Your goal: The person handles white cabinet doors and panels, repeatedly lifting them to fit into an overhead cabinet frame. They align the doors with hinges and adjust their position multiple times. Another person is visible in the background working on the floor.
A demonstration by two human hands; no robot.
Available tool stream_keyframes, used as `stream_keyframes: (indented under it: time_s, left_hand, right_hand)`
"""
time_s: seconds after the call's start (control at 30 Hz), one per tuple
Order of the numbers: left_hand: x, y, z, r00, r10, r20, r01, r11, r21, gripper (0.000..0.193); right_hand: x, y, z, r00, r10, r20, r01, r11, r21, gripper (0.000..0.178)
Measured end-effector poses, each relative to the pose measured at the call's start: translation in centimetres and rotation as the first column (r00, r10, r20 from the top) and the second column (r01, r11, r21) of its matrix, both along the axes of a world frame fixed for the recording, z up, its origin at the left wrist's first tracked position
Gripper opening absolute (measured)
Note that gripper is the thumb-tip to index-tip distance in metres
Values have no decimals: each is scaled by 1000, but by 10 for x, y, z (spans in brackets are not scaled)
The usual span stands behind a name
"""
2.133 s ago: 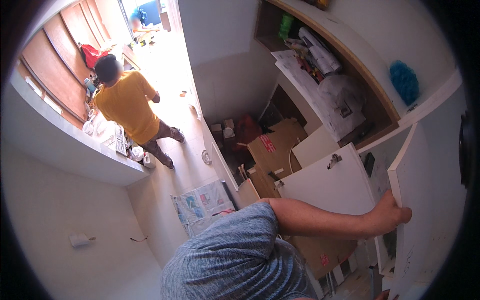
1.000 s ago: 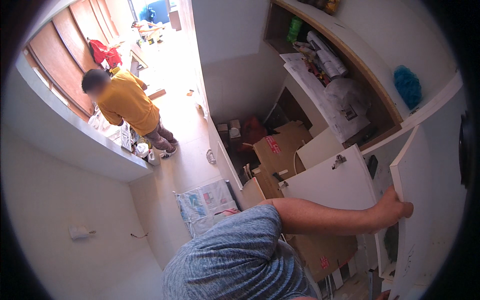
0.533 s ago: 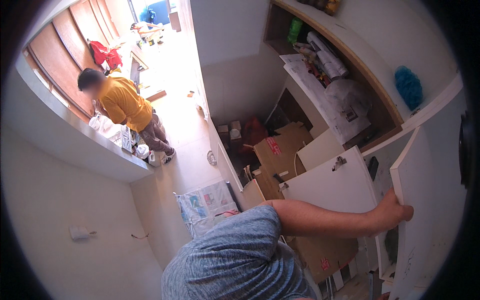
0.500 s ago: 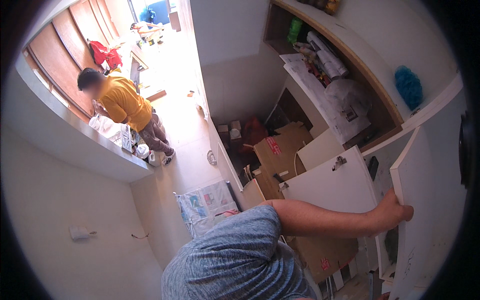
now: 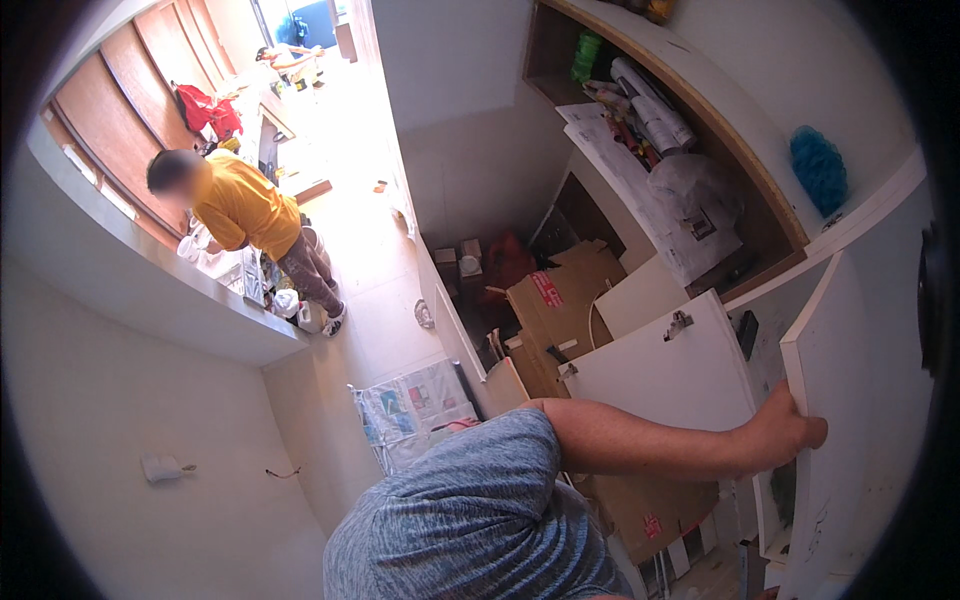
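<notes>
Since two seconds ago, the worker in a yellow shirt (image 5: 248,205) has turned around and bent down to the left. The white panel (image 5: 860,430) I am watching has hardly moved.

Lots of things are close by. Under the left arm (image 5: 650,442) lies brown cardboard (image 5: 640,505), and just past it leans a white door (image 5: 650,365) with metal hinges (image 5: 678,325). Both are partly hidden by the arm. Farther up, an open shelf (image 5: 758,180) holds paper rolls (image 5: 652,105) and big paper sheets (image 5: 665,240). A blue net (image 5: 818,170) sits beside the shelf.

I see a red label (image 5: 547,288) on the cardboard and dark squiggles (image 5: 820,515) on the panel, but I can't read them.

The panel is at the far right. Its thin edge faces left, and its long side runs up and down my view. The left hand (image 5: 780,437) is curled around that edge, pinching it. Only a bit of the right hand (image 5: 768,593) shows at the bottom, so I can't tell its shape.
</notes>
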State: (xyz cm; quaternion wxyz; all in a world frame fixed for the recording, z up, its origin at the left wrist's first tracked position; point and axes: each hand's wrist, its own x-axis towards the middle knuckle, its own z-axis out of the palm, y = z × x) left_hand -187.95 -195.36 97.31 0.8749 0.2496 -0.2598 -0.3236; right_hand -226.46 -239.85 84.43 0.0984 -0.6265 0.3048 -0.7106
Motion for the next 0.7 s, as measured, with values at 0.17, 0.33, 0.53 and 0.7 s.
stream_keyframes:
  time_s: [0.17,0.33,0.53,0.7]
  left_hand:
    - [1,-5,-4,999,3,32,-1,998,-58,68]
    - [1,-2,-3,1000,-16,23,17,999,-34,74]
    - [1,2,-2,999,-32,10,32,999,6,77]
    - [2,4,0,999,-42,34,42,999,-2,76]
  right_hand:
    - [3,3,2,1000,15,16,-16,1000,22,42]
    - [3,6,3,999,21,39,-23,998,50,42]
    - [4,8,8,997,34,65,-40,996,84,42]
    - [5,13,15,994,57,98,-69,990,122,42]
